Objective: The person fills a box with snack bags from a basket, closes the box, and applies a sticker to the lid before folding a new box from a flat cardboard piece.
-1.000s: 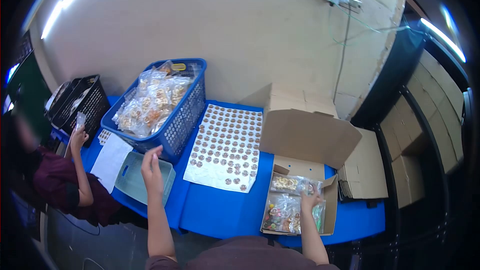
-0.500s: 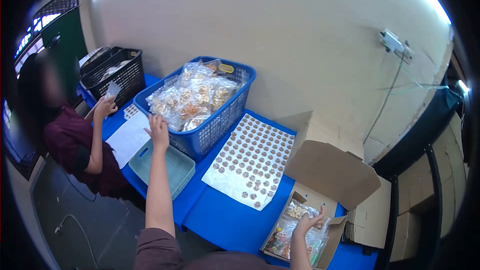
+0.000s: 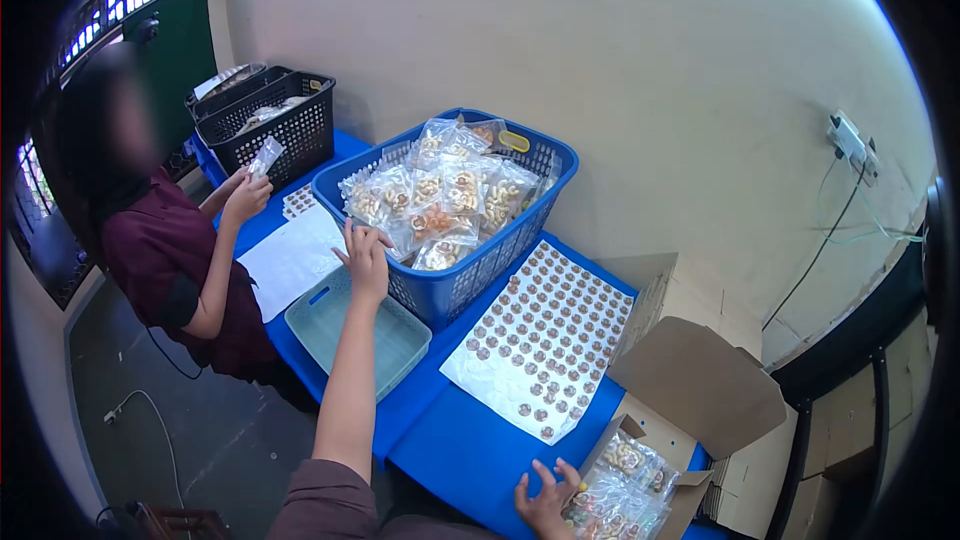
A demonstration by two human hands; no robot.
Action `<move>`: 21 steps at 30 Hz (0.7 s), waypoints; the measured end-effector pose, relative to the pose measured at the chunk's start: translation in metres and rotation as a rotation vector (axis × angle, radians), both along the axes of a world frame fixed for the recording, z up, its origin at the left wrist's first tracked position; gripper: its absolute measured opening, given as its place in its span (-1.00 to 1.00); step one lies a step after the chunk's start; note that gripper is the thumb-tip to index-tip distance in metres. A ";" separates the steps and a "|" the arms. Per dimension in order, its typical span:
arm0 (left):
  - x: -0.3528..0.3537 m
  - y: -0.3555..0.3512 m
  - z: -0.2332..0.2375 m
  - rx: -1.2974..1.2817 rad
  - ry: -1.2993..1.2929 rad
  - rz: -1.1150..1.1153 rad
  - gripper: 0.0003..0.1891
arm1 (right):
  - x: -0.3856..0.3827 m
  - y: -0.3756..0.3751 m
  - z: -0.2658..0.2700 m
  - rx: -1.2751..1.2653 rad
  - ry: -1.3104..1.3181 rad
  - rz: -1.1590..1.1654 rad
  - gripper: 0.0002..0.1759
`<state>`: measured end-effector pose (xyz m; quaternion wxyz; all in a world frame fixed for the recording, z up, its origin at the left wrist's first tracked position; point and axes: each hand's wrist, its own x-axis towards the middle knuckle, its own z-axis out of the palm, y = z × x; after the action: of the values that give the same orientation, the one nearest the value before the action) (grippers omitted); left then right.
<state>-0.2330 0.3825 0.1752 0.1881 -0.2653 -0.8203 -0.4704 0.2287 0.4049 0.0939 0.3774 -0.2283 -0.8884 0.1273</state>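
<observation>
Left hand [image 3: 367, 262] by blue basket [image 3: 450, 292] (packets [image 3: 427, 192] inside); right hand [image 3: 547, 505] beside carton [image 3: 705, 380].

The blue basket [image 3: 432, 292] is heaped with clear bags [image 3: 440, 190] of pale, curly bits and some orange bits, just by the left fingers [image 3: 351, 237]. The brown box [image 3: 686, 508] sits beside the right fingers [image 3: 546, 477], its lid [image 3: 705, 385] up. Shiny clear packs [image 3: 628, 460] lie in it, near those same fingers.

no words, numbers or brands can be read; the round stickers [image 3: 547, 335] on the white sheet [image 3: 470, 365] are too small.
</observation>
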 end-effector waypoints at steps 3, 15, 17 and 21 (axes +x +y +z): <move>0.006 0.004 -0.007 0.069 0.026 0.011 -0.79 | 0.006 -0.032 -0.055 -0.067 0.060 -0.147 -0.53; -0.054 -0.020 0.050 -0.498 0.052 -0.424 -0.80 | -0.226 -0.016 0.050 0.373 0.310 -0.247 -0.66; -0.068 -0.007 0.057 -0.499 0.131 -0.426 -0.75 | -0.261 0.004 0.059 0.309 0.513 -0.164 -0.65; -0.124 0.022 0.057 -0.490 0.400 -0.388 -0.74 | -0.342 0.037 0.145 0.494 0.413 -0.031 -0.70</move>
<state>-0.3572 0.4048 0.2323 0.1830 -0.5397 -0.7900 -0.2261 -0.1137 0.4415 0.2387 0.5958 -0.1125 -0.7933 -0.0544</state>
